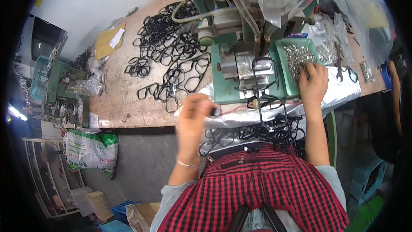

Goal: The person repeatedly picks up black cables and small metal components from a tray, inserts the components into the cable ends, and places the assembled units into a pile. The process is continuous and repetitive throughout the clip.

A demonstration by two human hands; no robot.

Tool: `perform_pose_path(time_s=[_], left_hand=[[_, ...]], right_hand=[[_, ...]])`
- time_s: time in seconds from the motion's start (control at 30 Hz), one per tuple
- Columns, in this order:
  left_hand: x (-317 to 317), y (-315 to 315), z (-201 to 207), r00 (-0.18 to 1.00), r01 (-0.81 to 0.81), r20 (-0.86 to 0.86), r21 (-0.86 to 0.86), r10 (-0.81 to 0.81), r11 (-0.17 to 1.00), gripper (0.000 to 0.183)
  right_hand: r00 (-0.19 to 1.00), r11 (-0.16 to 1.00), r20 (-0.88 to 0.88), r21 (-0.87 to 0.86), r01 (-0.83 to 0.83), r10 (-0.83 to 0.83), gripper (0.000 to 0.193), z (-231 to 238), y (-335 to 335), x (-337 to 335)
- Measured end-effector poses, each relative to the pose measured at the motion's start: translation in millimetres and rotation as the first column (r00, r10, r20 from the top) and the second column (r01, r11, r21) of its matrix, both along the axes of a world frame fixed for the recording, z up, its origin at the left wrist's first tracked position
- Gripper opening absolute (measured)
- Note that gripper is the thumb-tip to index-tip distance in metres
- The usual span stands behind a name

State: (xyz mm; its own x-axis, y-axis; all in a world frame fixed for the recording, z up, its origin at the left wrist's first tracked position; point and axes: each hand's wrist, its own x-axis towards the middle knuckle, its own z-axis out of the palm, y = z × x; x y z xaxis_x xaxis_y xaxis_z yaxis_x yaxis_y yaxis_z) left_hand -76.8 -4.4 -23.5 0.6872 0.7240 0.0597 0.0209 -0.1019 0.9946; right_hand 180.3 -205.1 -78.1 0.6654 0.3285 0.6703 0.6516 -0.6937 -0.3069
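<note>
My right hand (313, 81) reaches over the green tray (281, 71), its fingers bent down and drawn together at the edge of a heap of small shiny metal parts (296, 58). What the fingertips pinch is hidden. Motion blurs my left hand (194, 118) at the table's front edge; a small dark thing shows by its fingertips, too smeared to name. Between the hands, a black eyeglass frame (260, 103) stands at the metal fixture (253, 66) of a green bench machine (223, 90). More black eyeglass frames (274, 131) lie bunched just before my apron.
Piles of black eyeglass frames (167, 38) cover the table left of the machine. Clear tubes (240, 0) and a plastic bag hang overhead. To the right lie a wrench (339, 66) and plastic bags. A second green machine (60, 86) stands far left, above a printed sack (92, 150).
</note>
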Motion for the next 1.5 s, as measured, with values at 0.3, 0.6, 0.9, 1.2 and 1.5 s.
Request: perform_pose_path(time_s=[0.3,0.6,0.9,1.2,1.5], left_hand=[[-40.7,143.1,-11.5,0.894,0.364,-0.379,0.926,0.239,0.104,0.021],[-9.2,177.3,-103.2,0.942,0.138,-0.278,0.83,0.187,0.541,0.04],[63.7,148.9,-73.3,0.945,-0.296,0.254,0.409,0.204,0.863,0.009],[66.2,58.7,5.6,0.76,-0.245,0.645,0.163,0.085,0.956,0.011],[83.2,41.3,65.4,0.705,-0.137,0.69,0.356,-0.161,0.924,0.017]], right_hand=[[0.983,0.971,0.003,0.152,-0.182,0.184,0.011,5.9,13.2,19.8],[0.969,0.978,-0.239,0.21,-0.012,0.063,0.014,-1.1,-21.6,5.9],[0.725,0.785,-0.358,0.469,-0.405,0.588,0.014,85.4,17.4,-21.9],[0.542,0.59,-0.393,0.767,-0.253,0.743,0.044,76.9,69.4,-31.6],[0.381,0.475,-0.401,0.872,-0.122,0.833,0.048,96.5,70.3,-62.0]])
